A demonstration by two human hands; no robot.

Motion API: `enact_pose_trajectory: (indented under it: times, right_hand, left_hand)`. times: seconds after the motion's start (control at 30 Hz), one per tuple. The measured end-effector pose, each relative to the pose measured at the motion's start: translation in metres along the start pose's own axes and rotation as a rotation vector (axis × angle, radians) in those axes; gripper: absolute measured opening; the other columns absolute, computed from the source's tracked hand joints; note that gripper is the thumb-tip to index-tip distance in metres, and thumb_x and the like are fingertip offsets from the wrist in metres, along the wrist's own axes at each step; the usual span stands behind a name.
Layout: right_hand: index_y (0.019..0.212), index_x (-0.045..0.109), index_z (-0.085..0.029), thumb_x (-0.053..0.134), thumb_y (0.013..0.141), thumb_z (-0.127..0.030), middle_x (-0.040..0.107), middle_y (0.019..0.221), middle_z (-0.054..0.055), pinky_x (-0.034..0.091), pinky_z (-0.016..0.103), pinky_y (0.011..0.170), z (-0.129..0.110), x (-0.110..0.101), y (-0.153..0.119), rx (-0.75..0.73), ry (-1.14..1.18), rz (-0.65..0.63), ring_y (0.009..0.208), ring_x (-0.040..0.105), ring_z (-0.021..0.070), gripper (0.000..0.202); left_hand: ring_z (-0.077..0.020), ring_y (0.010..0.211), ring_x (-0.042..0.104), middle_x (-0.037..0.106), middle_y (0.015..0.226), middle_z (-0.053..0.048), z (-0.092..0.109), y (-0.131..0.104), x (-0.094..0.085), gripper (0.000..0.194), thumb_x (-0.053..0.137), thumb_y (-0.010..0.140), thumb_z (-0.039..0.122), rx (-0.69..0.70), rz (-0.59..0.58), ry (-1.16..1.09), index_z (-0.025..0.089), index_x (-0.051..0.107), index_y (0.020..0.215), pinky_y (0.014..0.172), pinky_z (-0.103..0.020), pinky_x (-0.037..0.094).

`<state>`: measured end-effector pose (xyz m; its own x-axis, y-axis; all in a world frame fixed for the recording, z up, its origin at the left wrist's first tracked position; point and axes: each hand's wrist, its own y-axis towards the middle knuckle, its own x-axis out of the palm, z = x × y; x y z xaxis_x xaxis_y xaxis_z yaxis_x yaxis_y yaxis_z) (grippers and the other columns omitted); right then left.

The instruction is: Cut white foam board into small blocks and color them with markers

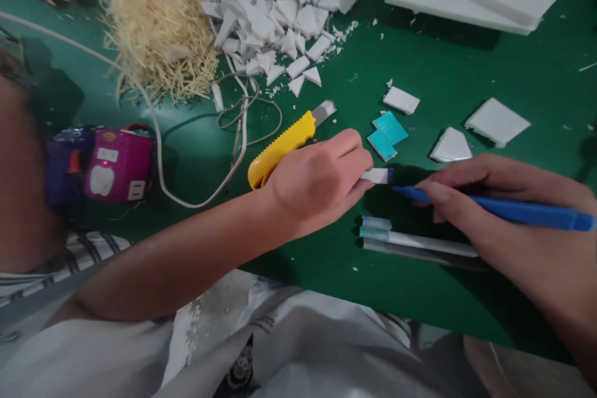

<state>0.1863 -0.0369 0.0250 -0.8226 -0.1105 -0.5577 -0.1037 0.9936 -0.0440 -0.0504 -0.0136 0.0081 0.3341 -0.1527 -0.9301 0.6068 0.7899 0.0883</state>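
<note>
Cutter (pixel 285 144), scraps (pixel 286 25), pens (pixel 415 240) lie around left grip (pixel 321 177) pinching foam (pixel 377 176), right grip (pixel 506 236) clasping marker (pixel 527 211).

Smooth table (pixel 321 261); nearer its front edge, a smooth blue plastic pen (pixel 522 208) and ribbed plastic cutter (pixel 285 144), metal blade (pixel 324 111) shiny; behind, matt, rough-edged foam scraps (pixel 256 22).

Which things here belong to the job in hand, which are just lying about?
In the job:
blue marker, in the right hand
small white piece with a blue end, in the left hand
turquoise-topped pieces, probably

Lying about, it seems:
yellow cutter
straw-like pile
heaped white scraps
magenta box
</note>
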Motion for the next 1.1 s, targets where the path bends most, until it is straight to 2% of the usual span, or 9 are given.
enact_pose_trajectory:
  times: [0.1, 0.17, 0.23, 0.33, 0.53, 0.73, 0.9, 1.0, 1.1]
  right_hand:
    - [0.08, 0.079, -0.035, 0.08, 0.091, -0.048, 0.071, 0.065, -0.004, 0.045, 0.03, 0.047, 0.0008, -0.0001, 0.0006, -0.089, 0.01, 0.061, 0.051, 0.06, 0.0162, 0.017]
    - [0.086, 0.08, -0.035, 0.08, 0.092, -0.049, 0.074, 0.07, -0.003, 0.048, 0.03, 0.05, 0.0021, 0.0001, 0.0009, -0.03, -0.035, 0.082, 0.055, 0.064, 0.0168, 0.015]
    - [0.083, 0.078, -0.034, 0.079, 0.092, -0.047, 0.073, 0.067, -0.003, 0.047, 0.03, 0.049, 0.0035, 0.0006, 0.0009, 0.008, -0.058, 0.055, 0.055, 0.065, 0.017, 0.016]
    - [0.075, 0.075, -0.033, 0.078, 0.093, -0.047, 0.069, 0.06, -0.004, 0.041, 0.029, 0.043, 0.0049, 0.0013, 0.0002, -0.079, 0.008, 0.041, 0.047, 0.059, 0.0154, 0.023]
    - [0.074, 0.074, -0.033, 0.079, 0.092, -0.041, 0.07, 0.063, -0.004, 0.045, 0.029, 0.047, -0.001, -0.0002, -0.0014, -0.016, -0.013, 0.0, 0.051, 0.061, 0.0157, 0.021]
    - [0.088, 0.078, -0.034, 0.077, 0.094, -0.051, 0.076, 0.074, -0.003, 0.052, 0.031, 0.053, 0.0001, 0.0003, 0.0014, 0.006, -0.055, 0.062, 0.057, 0.067, 0.0164, 0.018]
    - [0.078, 0.075, -0.035, 0.075, 0.095, -0.054, 0.068, 0.062, -0.004, 0.045, 0.031, 0.045, 0.0054, 0.0016, 0.0007, -0.081, -0.018, 0.071, 0.049, 0.06, 0.0166, 0.026]
    - [0.086, 0.078, -0.034, 0.078, 0.093, -0.052, 0.073, 0.069, -0.003, 0.05, 0.032, 0.05, 0.0028, 0.0017, 0.0004, -0.005, -0.042, 0.088, 0.054, 0.065, 0.0169, 0.019]
    - [0.077, 0.076, -0.032, 0.078, 0.092, -0.051, 0.07, 0.064, -0.003, 0.05, 0.032, 0.049, -0.0025, 0.0009, 0.0002, 0.016, -0.046, 0.065, 0.052, 0.064, 0.0171, 0.024]
  left_hand:
    - [-0.0181, 0.089, 0.076, 0.072, 0.105, -0.004, -0.0004, 0.0, -0.0005, 0.016, 0.062, 0.106, 0.027, -0.006, 0.001, -0.001, 0.018, 0.074, 0.103, 0.067, -0.027, 0.055]
    - [-0.0183, 0.089, 0.076, 0.072, 0.106, -0.005, -0.0004, 0.0, -0.0006, 0.016, 0.062, 0.106, 0.027, 0.004, 0.005, -0.006, 0.017, 0.074, 0.103, 0.068, -0.028, 0.055]
    - [-0.0183, 0.089, 0.076, 0.072, 0.106, -0.005, -0.0001, 0.0, -0.0005, 0.016, 0.062, 0.106, 0.027, 0.006, 0.006, -0.007, 0.018, 0.074, 0.103, 0.068, -0.027, 0.055]
    - [-0.0178, 0.088, 0.075, 0.072, 0.106, -0.004, 0.0003, 0.0002, -0.0008, 0.016, 0.061, 0.106, 0.028, -0.006, -0.006, 0.002, 0.018, 0.074, 0.103, 0.068, -0.027, 0.055]
    - [-0.0174, 0.092, 0.075, 0.072, 0.107, -0.004, 0.0007, 0.0006, -0.0021, 0.016, 0.061, 0.106, 0.028, -0.01, -0.025, 0.006, 0.019, 0.074, 0.104, 0.07, -0.026, 0.055]
    - [-0.0184, 0.087, 0.076, 0.073, 0.107, -0.005, 0.0002, 0.0005, -0.0011, 0.017, 0.062, 0.106, 0.027, 0.008, 0.01, -0.002, 0.017, 0.075, 0.103, 0.067, -0.028, 0.056]
    - [-0.0192, 0.088, 0.076, 0.073, 0.108, -0.005, -0.0002, 0.0003, -0.0009, 0.016, 0.062, 0.106, 0.027, 0.006, 0.004, -0.006, 0.017, 0.075, 0.103, 0.069, -0.029, 0.057]
    - [-0.0187, 0.09, 0.076, 0.073, 0.109, -0.005, 0.0, 0.0001, -0.0019, 0.017, 0.061, 0.107, 0.027, -0.001, -0.013, -0.002, 0.018, 0.074, 0.104, 0.071, -0.028, 0.057]
    - [-0.0184, 0.091, 0.076, 0.073, 0.108, -0.005, 0.0006, 0.0004, -0.002, 0.016, 0.061, 0.106, 0.027, -0.011, -0.019, -0.003, 0.018, 0.074, 0.104, 0.07, -0.027, 0.056]
